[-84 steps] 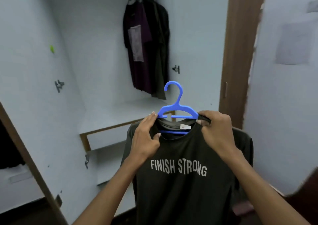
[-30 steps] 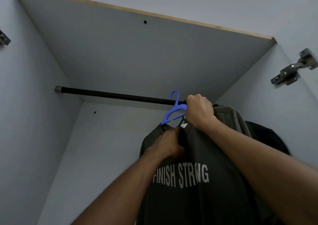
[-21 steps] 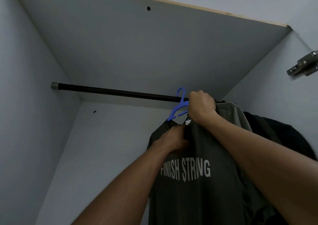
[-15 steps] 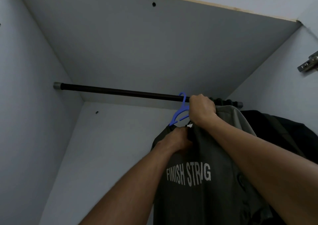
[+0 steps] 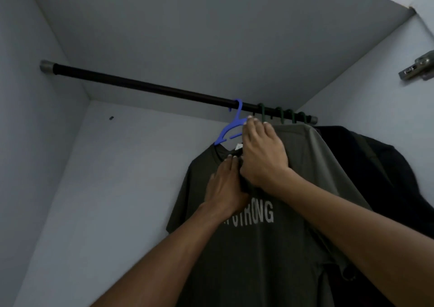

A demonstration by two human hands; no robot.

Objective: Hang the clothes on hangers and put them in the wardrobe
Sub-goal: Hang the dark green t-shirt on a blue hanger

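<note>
The dark olive T-shirt (image 5: 258,255) with white lettering hangs on a blue plastic hanger (image 5: 229,130), whose hook sits over the black wardrobe rod (image 5: 141,86). My right hand (image 5: 260,156) rests on the hanger's right shoulder and the shirt's neck, its fingers stretched up toward the rod. My left hand (image 5: 225,189) lies flat against the shirt's chest, fingertips at the collar. The hanger's right half is hidden behind my right hand.
Right of the blue hanger, several green hanger hooks (image 5: 279,113) crowd the rod's end, carrying dark garments (image 5: 375,177). A metal door hinge (image 5: 416,69) sticks out of the right wall. The rod's left stretch is bare, under the wardrobe's top panel.
The blue hanger's hook has gone over the rod. My right hand's fingers have loosened from their grip and straightened; my left hand has flattened on the shirt. The view has shifted left.
</note>
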